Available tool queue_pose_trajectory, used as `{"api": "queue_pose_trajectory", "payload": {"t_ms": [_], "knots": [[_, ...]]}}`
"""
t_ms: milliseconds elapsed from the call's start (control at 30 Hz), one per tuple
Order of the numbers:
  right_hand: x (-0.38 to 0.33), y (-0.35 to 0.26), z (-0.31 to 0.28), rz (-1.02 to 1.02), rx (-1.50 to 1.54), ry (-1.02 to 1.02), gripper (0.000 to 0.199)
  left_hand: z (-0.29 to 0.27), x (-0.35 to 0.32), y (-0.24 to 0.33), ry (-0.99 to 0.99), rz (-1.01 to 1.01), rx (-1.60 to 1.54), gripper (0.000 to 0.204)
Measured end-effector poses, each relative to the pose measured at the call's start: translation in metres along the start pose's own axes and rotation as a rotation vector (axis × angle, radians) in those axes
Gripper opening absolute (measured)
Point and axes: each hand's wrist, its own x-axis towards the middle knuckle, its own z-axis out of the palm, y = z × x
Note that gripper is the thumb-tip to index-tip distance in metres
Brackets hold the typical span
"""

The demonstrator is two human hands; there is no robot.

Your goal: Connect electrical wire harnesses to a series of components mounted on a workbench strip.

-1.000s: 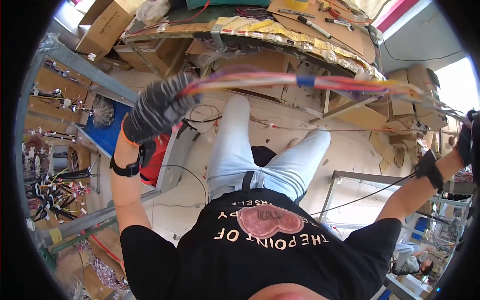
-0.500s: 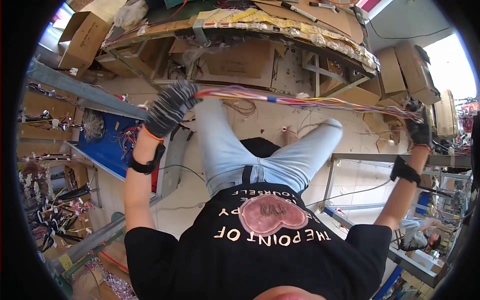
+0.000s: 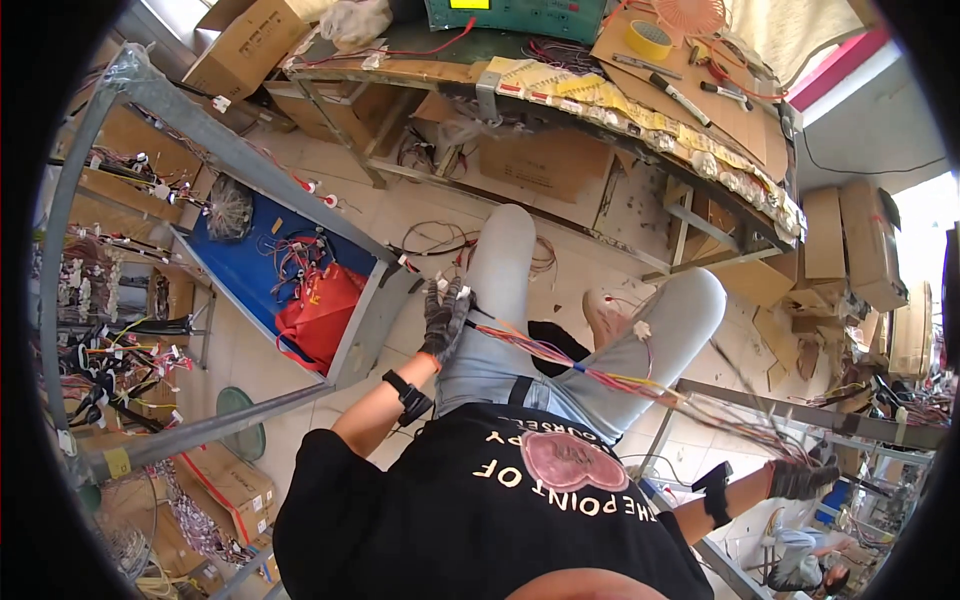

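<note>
A wire harness (image 3: 600,376) of many coloured wires, with a short blue band of tape, runs slantwise across my lap from one hand to the other. My left hand (image 3: 447,318), in a dark striped glove with an orange cuff, is closed around its left end above my thigh. Small white connectors (image 3: 462,292) show at those fingertips. Far to the right, my right hand (image 3: 803,480), gloved too, is closed on the other end, where the wires fan out in loose strands. Its fingers are partly hidden and blurred.
Ahead stands a workbench (image 3: 440,72) with yellow tape, markers and a small fan. On the left is a metal rack with a blue tray (image 3: 250,262) holding wires and a red bag (image 3: 325,315). Metal rails (image 3: 850,425) flank my right. Another person (image 3: 800,555) sits at lower right.
My view has turned. Both hands have come down closer to my body, the right one most, and the harness now slants across my lap instead of stretching level ahead of my knees.
</note>
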Motion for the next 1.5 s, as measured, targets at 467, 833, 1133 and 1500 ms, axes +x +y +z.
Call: {"api": "queue_pose_trajectory", "payload": {"t_ms": [467, 833, 1133, 1500], "knots": [[-0.032, -0.001, -0.033, 0.343, -0.186, -0.055, 0.042, -0.026, 0.061, 0.008, -0.392, -1.123, 0.258, 0.014], [-0.096, 0.073, -0.077, -0.229, -1.512, -1.889, 0.041, 0.041, 0.074, 0.158, 0.163, -0.313, 0.209, 0.013], [-0.27, -0.053, 0.212, -0.137, -0.622, -2.115, 0.029, 0.06, 0.002, 0.198, 0.017, -0.044, 0.318, 0.019], [-0.478, 0.07, 0.303, 0.714, 0.068, -1.9, 0.031, 0.101, 0.019, 0.224, -0.2, 0.233, 0.805, 0.024]]}}
